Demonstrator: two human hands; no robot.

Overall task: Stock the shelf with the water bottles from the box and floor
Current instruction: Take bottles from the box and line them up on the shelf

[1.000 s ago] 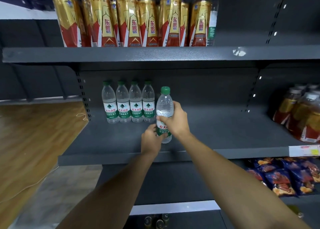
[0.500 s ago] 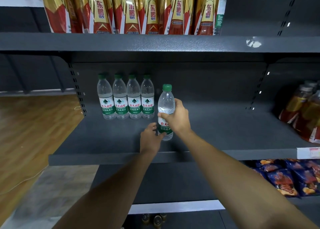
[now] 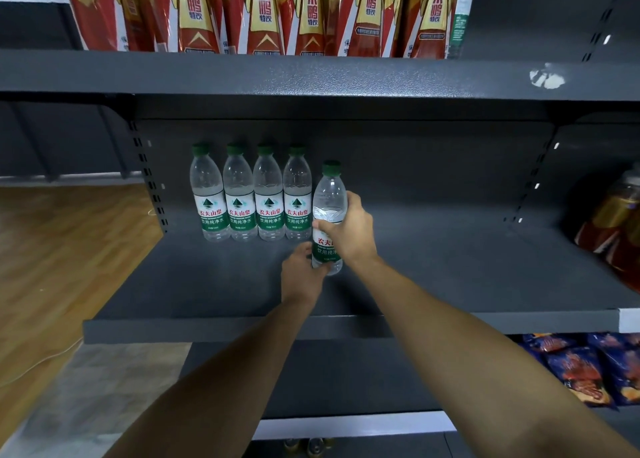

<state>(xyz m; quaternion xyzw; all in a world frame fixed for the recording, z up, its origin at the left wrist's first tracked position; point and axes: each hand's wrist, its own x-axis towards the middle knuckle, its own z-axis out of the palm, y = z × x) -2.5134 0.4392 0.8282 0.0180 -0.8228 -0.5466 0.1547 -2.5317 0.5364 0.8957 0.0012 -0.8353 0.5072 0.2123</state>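
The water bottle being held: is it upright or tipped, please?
Upright: the bottle has its green cap on top, matching the four shelved bottles.

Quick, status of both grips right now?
Left grip: touching the base of the clear plastic green-capped water bottle; whether it holds cannot be told.
Right grip: closed around the same bottle's middle.

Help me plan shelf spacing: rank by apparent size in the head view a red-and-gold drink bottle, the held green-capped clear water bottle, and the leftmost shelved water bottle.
1. Red-and-gold drink bottle, top cropped.
2. Held green-capped clear water bottle, nearer the camera.
3. Leftmost shelved water bottle; same design, nearness may explain the gap.
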